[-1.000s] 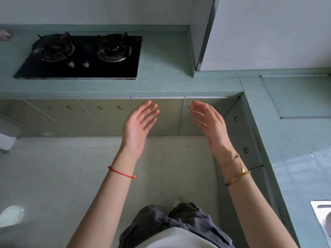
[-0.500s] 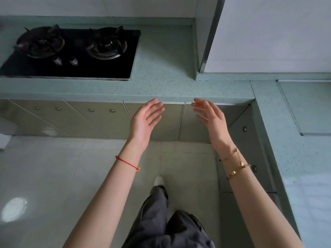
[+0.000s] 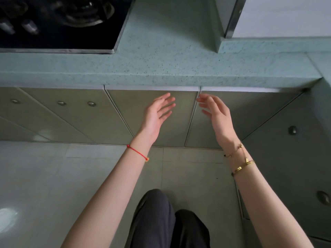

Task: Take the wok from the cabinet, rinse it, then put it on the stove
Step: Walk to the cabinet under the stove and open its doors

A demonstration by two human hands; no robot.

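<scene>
Two closed grey-green cabinet doors (image 3: 154,120) sit side by side under the teal countertop (image 3: 161,68). My left hand (image 3: 157,113) hovers in front of the left door with its fingers spread and empty. My right hand (image 3: 216,115) hangs before the seam between the doors, fingers loosely bent, holding nothing. The black gas stove (image 3: 59,22) is set into the counter at the top left, with one burner and two knobs showing. No wok is in sight.
More cabinet doors with round knobs (image 3: 91,104) run to the left. A second cabinet run with dark knobs (image 3: 292,130) turns the corner on the right. Pale floor tiles (image 3: 53,176) lie below, and my dark trouser legs (image 3: 161,221) stand at the bottom.
I have stepped closer to the counter and the view has tipped down, so the stove has slid to the top left. Both hands have moved nearer the two middle cabinet doors.
</scene>
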